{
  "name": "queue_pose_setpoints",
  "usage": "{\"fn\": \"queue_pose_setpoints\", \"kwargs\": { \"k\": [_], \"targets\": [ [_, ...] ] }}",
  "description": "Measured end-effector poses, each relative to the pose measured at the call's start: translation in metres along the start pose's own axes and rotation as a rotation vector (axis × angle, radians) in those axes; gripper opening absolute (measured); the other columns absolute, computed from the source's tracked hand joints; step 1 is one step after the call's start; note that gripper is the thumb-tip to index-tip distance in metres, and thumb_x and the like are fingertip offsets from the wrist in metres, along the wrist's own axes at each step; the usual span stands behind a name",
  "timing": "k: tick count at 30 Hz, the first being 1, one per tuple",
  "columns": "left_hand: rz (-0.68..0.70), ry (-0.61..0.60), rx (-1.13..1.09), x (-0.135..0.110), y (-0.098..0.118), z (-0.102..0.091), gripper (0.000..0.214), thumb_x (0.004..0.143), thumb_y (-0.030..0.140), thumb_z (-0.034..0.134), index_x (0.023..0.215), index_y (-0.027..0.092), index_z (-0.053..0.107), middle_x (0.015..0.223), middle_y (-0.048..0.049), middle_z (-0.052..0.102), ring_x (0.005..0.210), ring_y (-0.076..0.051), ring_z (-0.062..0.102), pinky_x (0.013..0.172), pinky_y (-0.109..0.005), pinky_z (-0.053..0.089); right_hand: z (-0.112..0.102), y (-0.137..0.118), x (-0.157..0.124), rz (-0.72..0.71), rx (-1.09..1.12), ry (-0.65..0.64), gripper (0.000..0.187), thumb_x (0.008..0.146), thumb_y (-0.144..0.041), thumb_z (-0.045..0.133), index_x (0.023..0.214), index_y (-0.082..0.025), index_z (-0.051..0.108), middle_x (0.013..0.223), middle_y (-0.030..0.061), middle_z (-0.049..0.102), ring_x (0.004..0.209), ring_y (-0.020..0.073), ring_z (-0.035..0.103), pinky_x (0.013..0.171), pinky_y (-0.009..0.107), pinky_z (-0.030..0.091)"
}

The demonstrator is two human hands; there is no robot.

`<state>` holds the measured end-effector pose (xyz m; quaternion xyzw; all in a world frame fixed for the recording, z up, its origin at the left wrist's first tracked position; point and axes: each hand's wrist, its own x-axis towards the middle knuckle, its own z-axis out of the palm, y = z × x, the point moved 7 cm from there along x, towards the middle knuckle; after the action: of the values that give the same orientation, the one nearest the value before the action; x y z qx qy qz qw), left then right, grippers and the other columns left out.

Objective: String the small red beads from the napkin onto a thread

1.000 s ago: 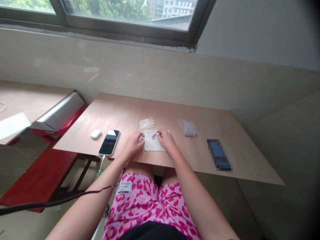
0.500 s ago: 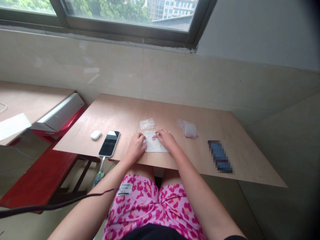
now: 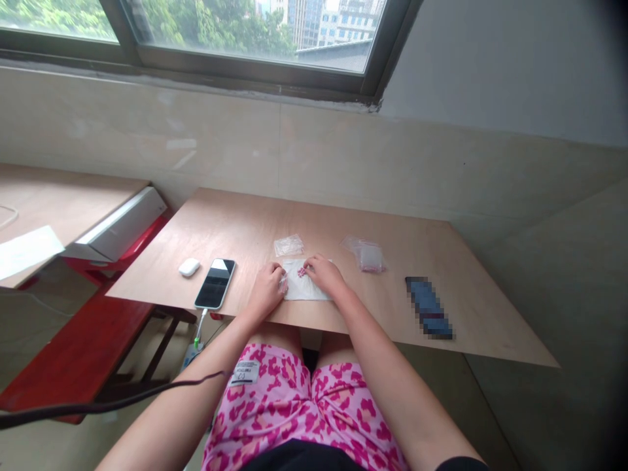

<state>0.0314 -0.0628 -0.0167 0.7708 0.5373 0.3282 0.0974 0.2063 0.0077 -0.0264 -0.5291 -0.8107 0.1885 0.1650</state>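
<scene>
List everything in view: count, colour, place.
Sheet: one, white, centre
Pink pieces: several, pink, on sheet
Plastic wrapping: count unclear, clear, beyond sheet
Bags: several, clear, right of sheet
Phone: one, black-screened, left
Case: one, white, left of phone
Pixelated object: one, dark, right
Table: one, light brown, centre
Second table: one, light brown, left
Paper: one, white, far left
Box: one, white, left
Bench: one, red, left
Thick cable: one, black, left
Window: one, grey-framed, top
Wall: one, beige, behind
Shorts: one pair, pink, lap
Left hand: one, holding clear packet
Right hand: one, at pink pieces
</scene>
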Motion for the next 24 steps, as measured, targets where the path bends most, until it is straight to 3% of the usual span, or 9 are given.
{"fn": "queue_pose_setpoints", "kwargs": {
  "k": [5,9,12,16,18,24],
  "targets": [
    [-0.005,0.006,-0.004,0.000,0.000,-0.001,0.015,0.086,0.011,0.064,0.099,0.018,0.063,0.112,-0.0129,0.062,0.101,-0.028,0.060,0.091,-0.043,0.052,-0.010,0.004,-0.006,0.049,0.067,0.078,0.009,0.090,-0.019,0.067,0.093,-0.021,0.076,0.104,0.0068,0.073,0.094,0.0201,0.067,0.084,0.026,0.046],
    [-0.009,0.015,-0.017,-0.001,-0.002,0.000,0.016,0.085,0.011,0.064,0.100,0.019,0.064,0.112,-0.0126,0.063,0.102,-0.029,0.060,0.091,-0.043,0.051,-0.013,0.006,-0.018,0.147,0.157,0.178,0.019,0.096,-0.025,0.056,0.097,-0.017,0.073,0.094,0.0067,0.076,0.083,0.0197,0.068,0.077,0.027,0.050],
    [-0.011,0.016,-0.012,-0.001,-0.003,0.001,0.015,0.085,0.012,0.064,0.099,0.019,0.064,0.110,-0.0119,0.063,0.101,-0.028,0.061,0.091,-0.042,0.051,-0.006,-0.011,-0.028,0.163,0.244,0.198,0.023,0.098,-0.030,0.054,0.095,-0.018,0.073,0.093,0.0052,0.077,0.075,0.0176,0.069,0.072,0.026,0.052],
    [-0.020,0.029,-0.004,-0.001,-0.005,0.003,0.012,0.087,0.013,0.063,0.098,0.018,0.064,0.110,-0.0120,0.062,0.102,-0.029,0.061,0.092,-0.043,0.051,0.008,-0.053,-0.032,-0.008,0.415,0.115,0.013,0.092,-0.028,0.065,0.092,-0.021,0.076,0.091,0.0023,0.078,0.077,0.0168,0.070,0.075,0.025,0.051],
    [-0.024,0.032,-0.009,-0.001,-0.006,0.002,0.013,0.087,0.013,0.063,0.098,0.018,0.064,0.110,-0.0119,0.062,0.103,-0.029,0.061,0.092,-0.043,0.051,0.009,-0.059,-0.031,-0.032,0.408,0.099,0.011,0.092,-0.026,0.067,0.093,-0.022,0.077,0.092,0.0021,0.079,0.081,0.0173,0.071,0.077,0.025,0.051],
    [-0.029,0.027,-0.037,-0.001,-0.004,-0.002,0.015,0.085,0.012,0.064,0.099,0.019,0.063,0.108,-0.0106,0.063,0.100,-0.027,0.061,0.091,-0.041,0.052,0.004,-0.010,-0.030,0.194,0.197,0.159,0.014,0.095,-0.021,0.063,0.097,-0.020,0.077,0.099,0.0073,0.078,0.090,0.0201,0.072,0.084,0.027,0.051]
  ]
}}
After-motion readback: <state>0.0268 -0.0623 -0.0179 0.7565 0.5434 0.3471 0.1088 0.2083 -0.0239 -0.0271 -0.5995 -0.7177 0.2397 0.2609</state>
